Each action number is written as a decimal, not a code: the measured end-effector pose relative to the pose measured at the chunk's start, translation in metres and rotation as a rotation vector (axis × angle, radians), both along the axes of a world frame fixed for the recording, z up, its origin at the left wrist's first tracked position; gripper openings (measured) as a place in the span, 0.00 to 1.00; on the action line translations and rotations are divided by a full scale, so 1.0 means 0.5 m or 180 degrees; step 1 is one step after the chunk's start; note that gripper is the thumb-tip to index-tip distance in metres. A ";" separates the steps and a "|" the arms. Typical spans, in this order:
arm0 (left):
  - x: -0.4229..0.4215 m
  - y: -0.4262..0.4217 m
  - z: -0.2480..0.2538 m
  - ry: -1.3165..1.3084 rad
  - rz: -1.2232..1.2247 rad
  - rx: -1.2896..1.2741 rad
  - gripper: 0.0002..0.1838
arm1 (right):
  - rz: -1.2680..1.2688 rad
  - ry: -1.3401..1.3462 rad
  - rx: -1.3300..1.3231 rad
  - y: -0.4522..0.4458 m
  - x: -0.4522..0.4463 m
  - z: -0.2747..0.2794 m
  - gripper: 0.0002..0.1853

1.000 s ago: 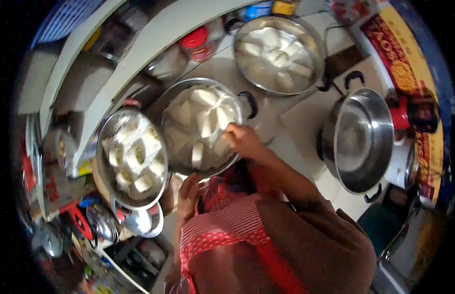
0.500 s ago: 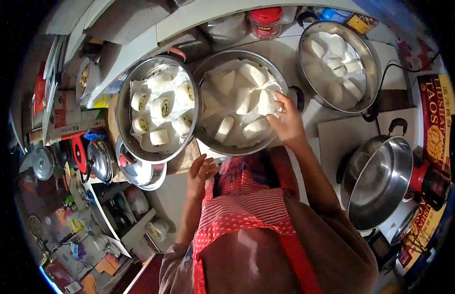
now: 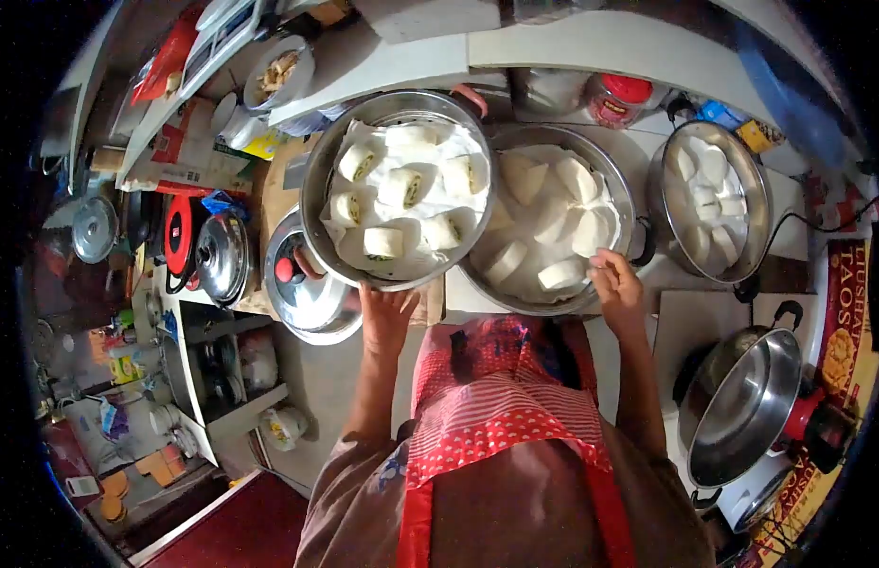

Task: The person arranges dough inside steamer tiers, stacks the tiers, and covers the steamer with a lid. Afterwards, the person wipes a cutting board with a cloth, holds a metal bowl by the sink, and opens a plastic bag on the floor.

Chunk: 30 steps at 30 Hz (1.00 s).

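Observation:
My left hand (image 3: 387, 312) has its fingers spread at the near rim of the left steamer tray (image 3: 323, 248); its fingertips partly go out of sight there. That tray holds several rolls with green filling, such as this spiral roll (image 3: 399, 187), on white liner. Over the near right rim of the middle steamer tray (image 3: 491, 292) is my right hand (image 3: 617, 289), fingers bent and apart, with nothing visible in them. Its fingertips are close to a white dough piece (image 3: 562, 275) and another bun (image 3: 589, 233); whether they touch is unclear. Several plain white buns lie in this tray.
A third steamer tray (image 3: 659, 204) of white buns stands at the back right. Nearer on the right is a deep steel pan (image 3: 747, 407). A lidded pot (image 3: 311, 298) sits below the left tray. Behind the trays stands a red-lidded jar (image 3: 621, 99).
The view has shifted, so the trays appear farther right. My right hand has drawn back from a bun to the near rim. My left hand has come up to the left tray's rim.

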<state>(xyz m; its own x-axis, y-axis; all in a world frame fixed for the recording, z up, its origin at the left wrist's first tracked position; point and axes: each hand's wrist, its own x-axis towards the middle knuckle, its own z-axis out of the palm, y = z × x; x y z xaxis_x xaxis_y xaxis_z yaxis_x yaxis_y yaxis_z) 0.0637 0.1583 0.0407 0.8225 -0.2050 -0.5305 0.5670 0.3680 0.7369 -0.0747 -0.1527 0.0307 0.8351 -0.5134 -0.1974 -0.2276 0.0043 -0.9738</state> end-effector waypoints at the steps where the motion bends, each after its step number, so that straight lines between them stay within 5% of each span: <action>1: 0.007 0.005 0.003 0.0064 0.0047 -0.0051 0.38 | 0.0092 0.0097 0.0057 0.014 0.006 0.011 0.18; 7: 0.048 0.033 -0.007 0.0031 -0.0172 -0.0603 0.33 | 0.0344 -0.0154 -0.0085 0.086 0.020 0.002 0.17; 17: 0.068 0.039 0.003 0.0208 -0.0085 -0.1082 0.25 | 0.0278 0.0647 -0.0634 0.188 -0.006 0.033 0.19; 30: 0.087 0.040 -0.005 0.0129 -0.0375 -0.0908 0.26 | 0.0356 0.0859 -0.1132 0.222 -0.044 0.041 0.20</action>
